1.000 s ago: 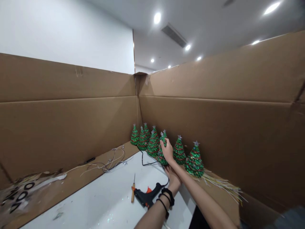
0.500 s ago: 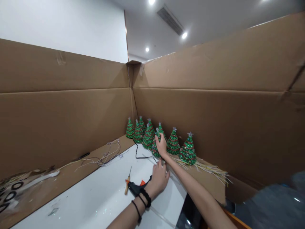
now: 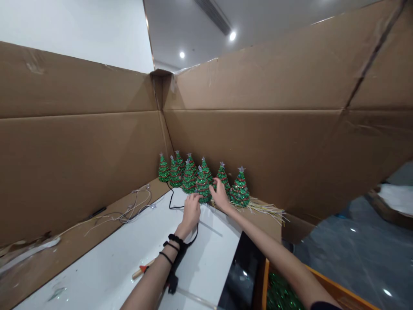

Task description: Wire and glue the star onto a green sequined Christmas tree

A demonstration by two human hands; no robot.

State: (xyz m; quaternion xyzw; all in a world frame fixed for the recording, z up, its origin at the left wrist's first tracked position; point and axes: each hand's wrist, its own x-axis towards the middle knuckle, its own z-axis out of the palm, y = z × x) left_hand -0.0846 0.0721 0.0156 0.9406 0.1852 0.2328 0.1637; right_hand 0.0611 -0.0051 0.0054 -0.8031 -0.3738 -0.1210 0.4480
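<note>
The small tree (image 3: 202, 189) at the near end of the row in the cardboard corner (image 3: 163, 116) is best steadied from both sides and kept upright, so that the neighbouring trees (image 3: 240, 191) are not knocked and the black cord (image 3: 174, 202) is not snagged. The left hand (image 3: 192, 211) is held loosely spread, its fingertips laid against the tree's base on the white table (image 3: 129, 262). The right hand (image 3: 220, 196) is also spread, fingers resting against the tree's other side; nothing is pinched by either
</note>
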